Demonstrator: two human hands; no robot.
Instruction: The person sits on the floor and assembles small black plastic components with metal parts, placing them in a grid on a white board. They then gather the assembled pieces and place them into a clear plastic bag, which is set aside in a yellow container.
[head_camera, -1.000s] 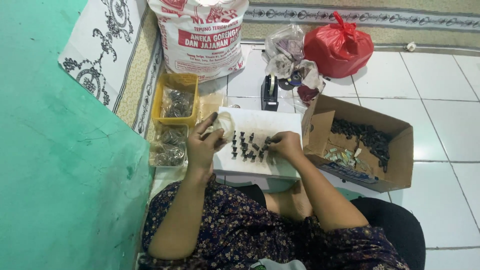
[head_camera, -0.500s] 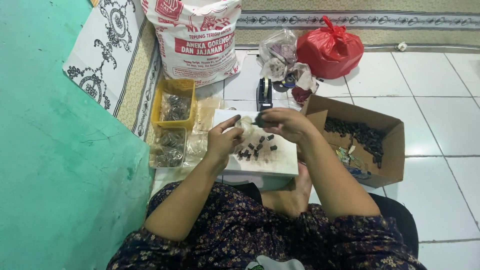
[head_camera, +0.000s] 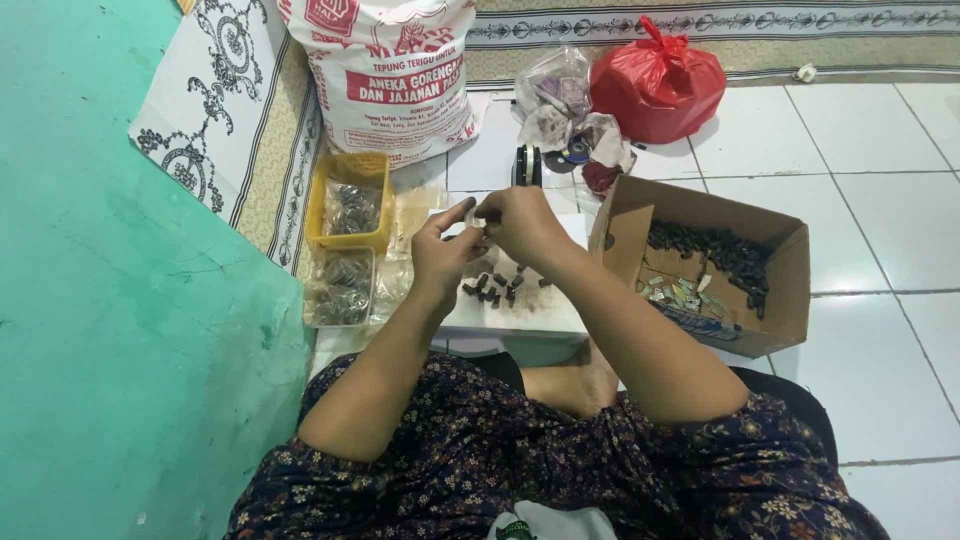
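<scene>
A small dark piece (head_camera: 487, 214) is pinched between both sets of fingertips above the far edge of the white board (head_camera: 560, 315), raised for close work. The left hand (head_camera: 443, 255) and right hand (head_camera: 520, 222) both grasp it. Loose dark pieces (head_camera: 497, 287) lie mid-board; the near edge stays bare. A cardboard box (head_camera: 770, 300) crowds the right edge, 2 trays (head_camera: 345, 250) the left.

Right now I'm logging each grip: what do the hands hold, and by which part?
Both hands, left hand and right hand, meet over the white board, pinching something tiny; what and where cannot be told.
</scene>
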